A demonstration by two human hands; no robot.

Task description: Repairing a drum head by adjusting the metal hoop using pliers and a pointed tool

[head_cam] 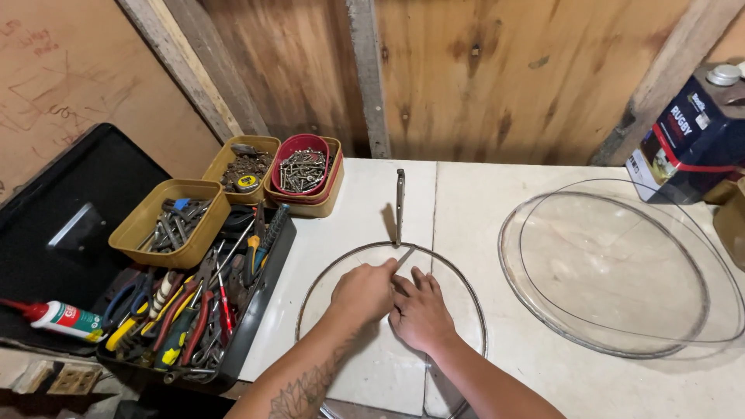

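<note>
1. Desk (349,202): off-white, plain, darker seam lines.
2. Wall boards (481,70): brown wood grain with dark knots.
3. Two trays (132,229), (226,159): mustard yellow.
4. Bowl of screws (306,143): red, sits in another mustard tray.
5. Toolbox (268,268): black; plier grips inside red, yellow, blue, green.
6. Tube (58,318): white, red cap.
7. Can (687,136): navy, red and white stripes, silver cap.
8. Glass lid (613,271): clear.
9. Ring (466,295): grey metal.
10. Left forearm (306,384): dark tattoo pattern.
</note>
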